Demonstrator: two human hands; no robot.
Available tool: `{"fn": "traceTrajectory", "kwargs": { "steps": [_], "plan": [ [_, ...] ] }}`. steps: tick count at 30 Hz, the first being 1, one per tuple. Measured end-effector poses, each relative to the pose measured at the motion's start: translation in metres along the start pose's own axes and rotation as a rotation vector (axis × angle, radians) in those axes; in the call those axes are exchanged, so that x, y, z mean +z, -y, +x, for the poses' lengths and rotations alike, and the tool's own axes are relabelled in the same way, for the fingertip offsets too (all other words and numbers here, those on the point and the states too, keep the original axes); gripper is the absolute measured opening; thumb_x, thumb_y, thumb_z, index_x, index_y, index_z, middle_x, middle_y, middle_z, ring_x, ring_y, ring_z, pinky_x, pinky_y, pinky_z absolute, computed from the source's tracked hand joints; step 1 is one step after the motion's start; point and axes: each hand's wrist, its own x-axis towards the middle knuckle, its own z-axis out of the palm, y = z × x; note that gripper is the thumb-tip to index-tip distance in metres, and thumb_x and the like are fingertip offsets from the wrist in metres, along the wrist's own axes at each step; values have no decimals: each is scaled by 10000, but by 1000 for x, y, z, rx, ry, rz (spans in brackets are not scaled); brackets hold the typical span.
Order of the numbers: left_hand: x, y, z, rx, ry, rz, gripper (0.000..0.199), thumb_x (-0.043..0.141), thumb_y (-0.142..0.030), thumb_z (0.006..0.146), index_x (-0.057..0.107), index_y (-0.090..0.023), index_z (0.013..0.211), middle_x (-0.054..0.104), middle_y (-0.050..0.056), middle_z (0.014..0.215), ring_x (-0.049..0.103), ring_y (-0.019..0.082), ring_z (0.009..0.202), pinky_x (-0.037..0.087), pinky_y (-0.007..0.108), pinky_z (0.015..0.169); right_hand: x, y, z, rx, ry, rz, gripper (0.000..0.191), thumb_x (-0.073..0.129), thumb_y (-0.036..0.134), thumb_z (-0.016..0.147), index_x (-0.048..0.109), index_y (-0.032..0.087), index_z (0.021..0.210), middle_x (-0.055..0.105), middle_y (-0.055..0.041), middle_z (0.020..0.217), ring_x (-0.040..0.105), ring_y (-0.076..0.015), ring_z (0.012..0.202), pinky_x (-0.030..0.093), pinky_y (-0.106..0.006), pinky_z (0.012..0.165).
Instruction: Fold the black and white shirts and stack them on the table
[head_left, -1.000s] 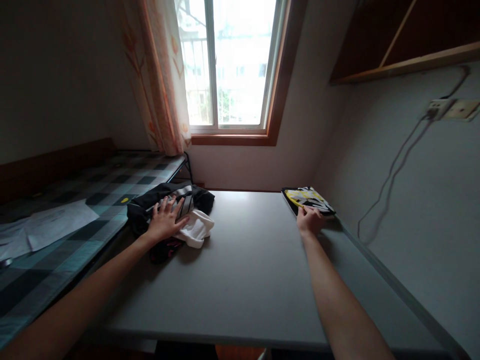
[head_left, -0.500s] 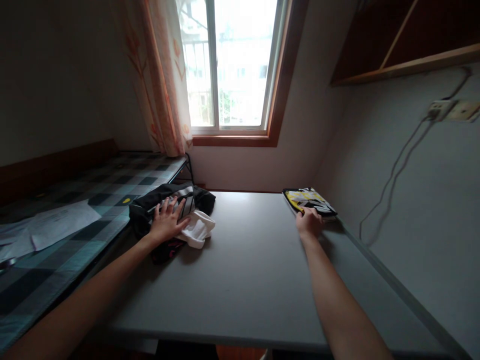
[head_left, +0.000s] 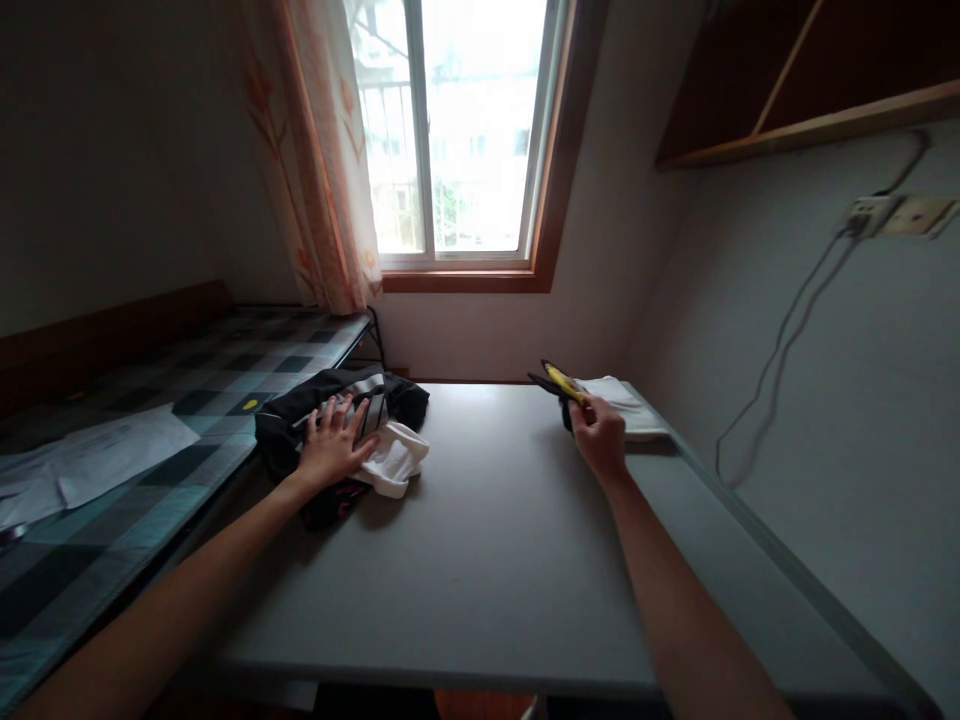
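My left hand [head_left: 334,445] lies with its fingers spread on a crumpled pile of dark clothes [head_left: 285,425] with grey stripes. A white cloth [head_left: 399,462] pokes out of the pile beside that hand's fingertips. On the right side of the table, my right hand [head_left: 601,438] pinches a folded black and yellow patterned cloth [head_left: 559,380], tilted up on edge. A folded white cloth [head_left: 626,405] rests flat on the table just behind and right of that hand. My right fingertips are partly hidden.
A grey table [head_left: 480,560] stands before me. Left of it is a bed with a checked cover [head_left: 97,560] and loose papers [head_left: 112,455]. A cord [head_left: 784,345] hangs from a wall socket [head_left: 874,215] at right, below a wooden cabinet [head_left: 810,130]. The window [head_left: 457,130] is ahead.
My right hand has lifted and tipped the patterned cloth leftward, uncovering the white folded cloth beneath it. The left hand stays on the dark clothes.
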Motion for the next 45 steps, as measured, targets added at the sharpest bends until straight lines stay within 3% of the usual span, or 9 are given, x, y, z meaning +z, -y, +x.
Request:
{"fn": "traceTrajectory", "kwargs": {
  "steps": [7,19,22,25,30,33,38,42,45],
  "plan": [
    [-2,-1,0,-2,10,-6,729,409,-557,894,286,-212,1525,254,131,1584,145,354,1463,128,548,1143,31,59,-40,-25,650,393,318,688,524,728,717,209,764,649,-22,598,555,-169,534,422,-277,514],
    [-10,-1,7,-58,71,-97,729,456,-577,870,339,-232,1502,266,141,1574,161,375,1454,175,588,1118,28,77,-49,164,984,846,414,756,552,664,725,146,739,700,-41,684,627,-151,595,502,-270,568],
    [-20,-14,9,-78,-48,-140,655,496,-505,868,423,-216,1452,264,158,1562,146,373,1458,163,595,1127,30,73,-44,365,788,1014,439,754,538,660,699,149,856,698,-44,773,645,-153,589,539,-293,568],
    [-31,-37,10,63,-178,-241,519,512,-396,880,519,-222,1369,299,151,1534,179,349,1454,180,561,1143,25,54,-28,544,320,998,369,656,493,732,630,179,922,647,-18,798,594,-129,575,514,-272,544],
    [-41,-80,13,434,-201,-497,300,483,-293,918,649,-243,1163,509,102,1357,431,265,1325,344,445,1093,2,3,-5,725,-376,302,387,433,322,806,534,142,1133,584,-142,1077,583,-240,926,505,-339,722],
    [-40,-104,12,561,-144,-629,218,517,-262,909,679,-233,1051,626,79,1177,586,217,1122,446,402,998,-7,-11,-4,598,-502,-41,469,454,215,761,491,101,1215,494,-217,1239,485,-290,1134,453,-381,882],
    [-34,-144,-5,706,-9,-789,215,557,-293,908,671,-214,1072,655,86,1191,651,176,1029,523,313,894,5,-1,-16,288,12,-189,325,478,267,822,592,148,1102,524,-158,1143,536,-262,1043,414,-381,934],
    [-30,-165,-21,823,6,-721,332,591,-364,893,625,-218,1190,625,99,1281,605,214,1154,481,372,988,16,8,-31,146,407,-415,644,615,377,782,449,201,1379,476,-149,1264,510,-309,1117,400,-409,919],
    [-28,-169,-20,814,-26,-660,244,521,-243,922,638,-209,1133,660,84,1196,628,190,1087,476,358,973,14,9,-35,141,511,-558,714,595,322,798,355,181,1455,472,-165,1304,511,-312,1125,399,-398,900]
  ]
}}
